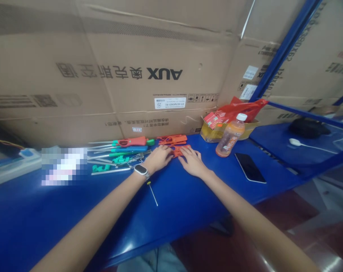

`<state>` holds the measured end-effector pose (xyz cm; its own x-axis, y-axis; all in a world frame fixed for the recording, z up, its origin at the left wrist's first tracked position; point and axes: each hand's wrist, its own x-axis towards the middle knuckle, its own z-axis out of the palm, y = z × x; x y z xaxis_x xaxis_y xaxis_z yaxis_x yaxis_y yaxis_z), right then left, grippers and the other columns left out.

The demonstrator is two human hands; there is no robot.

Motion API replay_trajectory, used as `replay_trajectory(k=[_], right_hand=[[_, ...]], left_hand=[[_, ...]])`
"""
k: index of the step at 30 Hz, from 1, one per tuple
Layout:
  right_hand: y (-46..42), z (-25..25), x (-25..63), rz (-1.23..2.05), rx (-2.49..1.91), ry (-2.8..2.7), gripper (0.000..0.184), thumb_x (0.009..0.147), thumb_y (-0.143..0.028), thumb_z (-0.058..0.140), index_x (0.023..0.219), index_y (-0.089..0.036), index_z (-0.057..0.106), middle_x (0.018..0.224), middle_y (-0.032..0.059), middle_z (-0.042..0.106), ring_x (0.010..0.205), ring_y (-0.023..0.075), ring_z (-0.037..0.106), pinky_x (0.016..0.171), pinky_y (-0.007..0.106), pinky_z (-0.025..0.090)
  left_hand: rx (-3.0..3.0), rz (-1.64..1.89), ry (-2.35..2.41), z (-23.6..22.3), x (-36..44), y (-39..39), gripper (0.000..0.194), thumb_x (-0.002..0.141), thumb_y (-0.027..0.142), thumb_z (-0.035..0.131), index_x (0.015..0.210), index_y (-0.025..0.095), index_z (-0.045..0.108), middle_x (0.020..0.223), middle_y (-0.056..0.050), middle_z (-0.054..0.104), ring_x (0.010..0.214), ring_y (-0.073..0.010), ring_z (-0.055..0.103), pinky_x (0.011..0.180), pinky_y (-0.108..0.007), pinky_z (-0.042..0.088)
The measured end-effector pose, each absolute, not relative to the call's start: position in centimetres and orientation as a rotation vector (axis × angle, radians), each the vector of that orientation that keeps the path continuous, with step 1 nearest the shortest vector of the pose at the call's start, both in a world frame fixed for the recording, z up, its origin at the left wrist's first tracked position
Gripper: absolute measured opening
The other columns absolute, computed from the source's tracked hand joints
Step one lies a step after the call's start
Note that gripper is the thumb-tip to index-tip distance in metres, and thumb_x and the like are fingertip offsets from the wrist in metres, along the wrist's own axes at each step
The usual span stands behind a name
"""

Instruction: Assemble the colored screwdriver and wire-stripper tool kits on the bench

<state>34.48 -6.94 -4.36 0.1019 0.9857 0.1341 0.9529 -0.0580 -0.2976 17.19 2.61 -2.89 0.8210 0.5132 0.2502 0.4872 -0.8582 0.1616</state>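
My left hand (159, 158), with a watch on its wrist, grips the left end of an orange plastic piece (177, 152). At the other end, the fingers of my right hand (192, 161) press on the same piece, which lies low over the blue table. Just behind it are more orange plastic parts (173, 139). Left of my left hand lie a red-orange handled tool (133, 141), several metal rods and green plastic clips (100, 168). A thin screwdriver (153, 193) with a yellow end rests below my left wrist.
A juice bottle (230, 136) stands before a yellow box (209, 135) holding a red plastic bag (236, 108). Farther right is a phone (249, 167). Large cardboard (103, 49) walls the back of the blue table (126, 223). A blue metal frame (286, 49) rises at right.
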Motion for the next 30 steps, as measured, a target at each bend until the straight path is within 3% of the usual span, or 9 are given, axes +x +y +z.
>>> replay_trajectory(k=[3,6,9,12,17,23,26,30], right_hand=[[-7.8,-4.3,33.7,0.107,-1.901,-1.962,0.043,0.098,-0.028,0.045,0.140,-0.023,0.051,0.148,0.0111,0.051,0.139,0.0258,0.041,0.111,0.048,0.024],[-7.9,-4.1,33.3,0.093,-1.767,-1.949,0.026,0.096,-0.027,0.052,0.120,-0.023,0.062,0.130,0.0099,0.064,0.123,0.0236,0.055,0.105,0.046,0.027],[-7.4,-4.1,33.2,0.133,-1.729,-1.920,0.012,0.093,-0.030,0.060,0.099,-0.022,0.065,0.116,0.0071,0.068,0.114,0.0234,0.058,0.101,0.045,0.030],[-6.9,-4.5,33.1,0.174,-1.693,-1.867,0.011,0.090,-0.033,0.066,0.092,-0.022,0.067,0.120,0.0071,0.066,0.120,0.0253,0.054,0.100,0.046,0.031],[-7.2,-4.3,32.4,0.328,-1.538,-1.683,0.013,0.090,-0.034,0.065,0.088,-0.021,0.067,0.109,0.0055,0.072,0.111,0.0226,0.061,0.102,0.045,0.037],[-8.4,-3.2,29.2,0.672,-1.223,-1.437,0.025,0.086,-0.044,0.066,0.094,-0.021,0.064,0.098,0.0039,0.072,0.089,0.0184,0.069,0.086,0.034,0.054],[-8.5,-2.6,26.2,0.769,-1.148,-1.529,0.026,0.084,-0.042,0.070,0.098,-0.022,0.063,0.100,0.0019,0.072,0.091,0.0178,0.069,0.087,0.033,0.054],[-7.7,-1.9,21.5,0.676,-1.144,-1.855,0.021,0.085,-0.035,0.071,0.101,-0.024,0.064,0.101,0.0009,0.072,0.096,0.0181,0.067,0.091,0.034,0.049]], left_hand=[[2.902,0.459,0.808,-2.3,15.0,1.9,0.026,0.097,0.030,0.051,0.114,0.017,0.064,0.114,-0.012,0.066,0.107,-0.0262,0.059,0.096,-0.041,0.047],[2.922,0.490,0.839,-1.9,13.7,1.2,0.030,0.094,0.039,0.056,0.115,0.019,0.063,0.118,-0.011,0.062,0.108,-0.0282,0.056,0.095,-0.045,0.044],[2.914,0.450,0.895,-1.8,13.6,1.1,0.035,0.088,0.046,0.064,0.112,0.021,0.064,0.114,-0.010,0.061,0.107,-0.0295,0.054,0.094,-0.046,0.042],[2.926,0.422,0.901,-1.9,14.2,1.3,0.033,0.087,0.043,0.065,0.111,0.020,0.065,0.110,-0.011,0.060,0.106,-0.0303,0.054,0.092,-0.044,0.042],[3.048,0.456,0.693,-1.1,14.7,1.3,0.017,0.095,0.027,0.056,0.105,0.021,0.068,0.109,-0.009,0.063,0.105,-0.0261,0.055,0.091,-0.039,0.039],[3.121,0.660,0.618,1.0,10.5,-1.0,0.025,0.101,0.026,0.045,0.113,0.023,0.068,0.115,-0.008,0.067,0.105,-0.0240,0.058,0.092,-0.039,0.039],[3.070,0.690,0.729,1.1,6.0,-2.9,0.028,0.101,0.025,0.045,0.118,0.024,0.067,0.119,-0.010,0.066,0.107,-0.0259,0.059,0.091,-0.041,0.040],[3.022,0.633,0.872,0.0,-0.2,-4.6,0.032,0.099,0.039,0.049,0.123,0.025,0.065,0.115,-0.008,0.068,0.103,-0.0261,0.061,0.089,-0.041,0.041]])
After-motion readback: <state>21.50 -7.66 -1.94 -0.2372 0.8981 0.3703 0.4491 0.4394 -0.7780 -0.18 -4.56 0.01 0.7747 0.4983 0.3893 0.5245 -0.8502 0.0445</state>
